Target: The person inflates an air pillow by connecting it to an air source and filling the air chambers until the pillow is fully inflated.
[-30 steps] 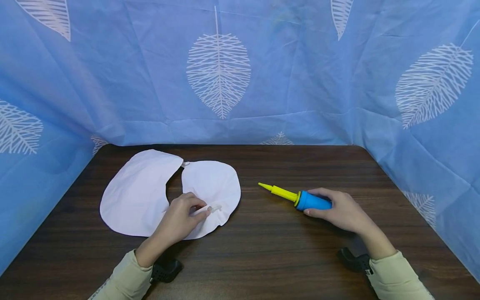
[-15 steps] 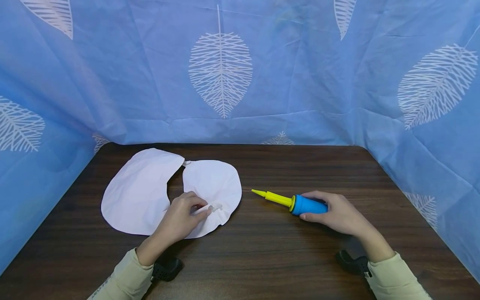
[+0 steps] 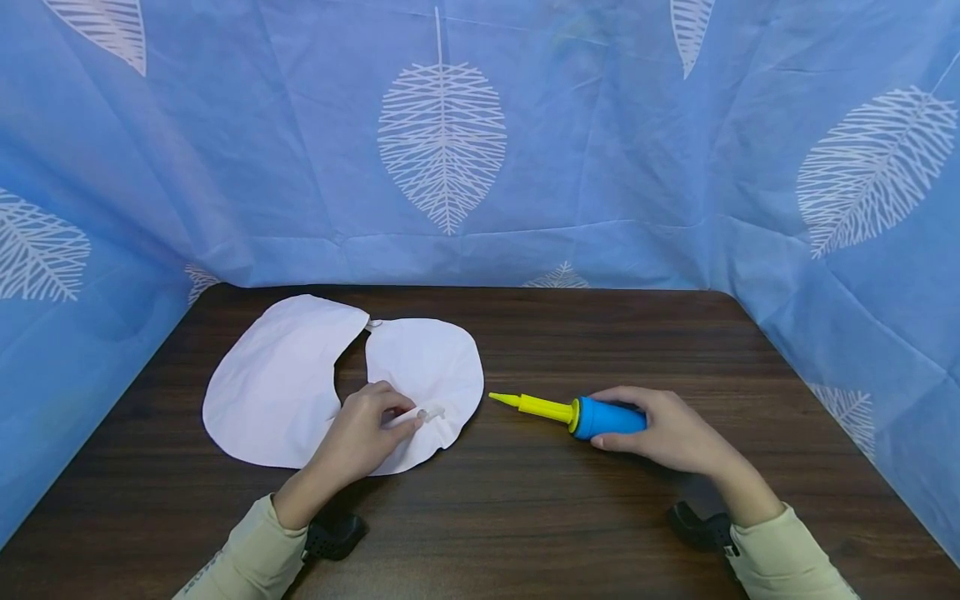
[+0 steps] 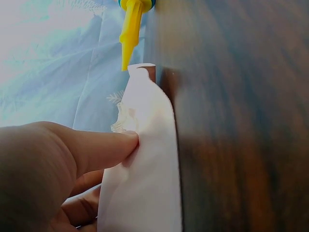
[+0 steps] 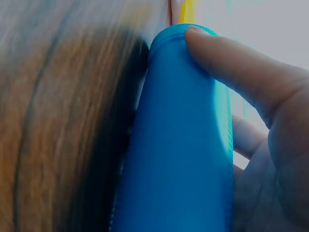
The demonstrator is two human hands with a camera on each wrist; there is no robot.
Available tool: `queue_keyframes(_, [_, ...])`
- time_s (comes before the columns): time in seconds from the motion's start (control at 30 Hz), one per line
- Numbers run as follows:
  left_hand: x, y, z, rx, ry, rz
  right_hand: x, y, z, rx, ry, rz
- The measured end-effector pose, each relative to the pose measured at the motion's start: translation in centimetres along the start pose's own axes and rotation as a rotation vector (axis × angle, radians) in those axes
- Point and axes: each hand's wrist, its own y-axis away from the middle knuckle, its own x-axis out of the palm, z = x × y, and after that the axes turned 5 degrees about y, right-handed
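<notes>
A flat white inflatable [image 3: 273, 383], curved like a neck pillow, lies on the left half of the table. My left hand [image 3: 367, 429] pinches its material between thumb and fingers, right beside a clear valve [image 3: 431, 414]. In the left wrist view the thumb [image 4: 106, 147] presses on the white sheet just below the valve [image 4: 124, 118]. My right hand [image 3: 671, 429] grips a hand pump by its blue barrel [image 3: 611, 418]. The pump's yellow nozzle [image 3: 528, 404] points left, its tip a short way off the inflatable's right edge. Fingers behind the barrel [image 5: 178, 125] are mostly hidden in the right wrist view.
The dark wooden table [image 3: 525, 517] has rounded far corners. A blue curtain [image 3: 570, 125] with white leaf prints hangs around its back and sides. Black wrist devices [image 3: 335, 536] sit on both forearms, by the pale sleeves [image 3: 791, 558].
My right hand has carried the pump left and slightly toward me, bringing its nozzle closer to the inflatable. The left hand keeps its pinch, practically still.
</notes>
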Motion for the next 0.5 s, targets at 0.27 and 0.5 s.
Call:
queue_keyframes(0.27, [-0.1, 0.0, -0.1, 0.000, 0.004, 0.004, 0.5, 0.0, 0.7, -0.033, -0.018, 0.017])
queue_keyframes(0.5, [-0.2, 0.0, -0.1, 0.002, 0.002, 0.000, 0.5, 0.0, 1.1, -0.063, -0.024, 0.035])
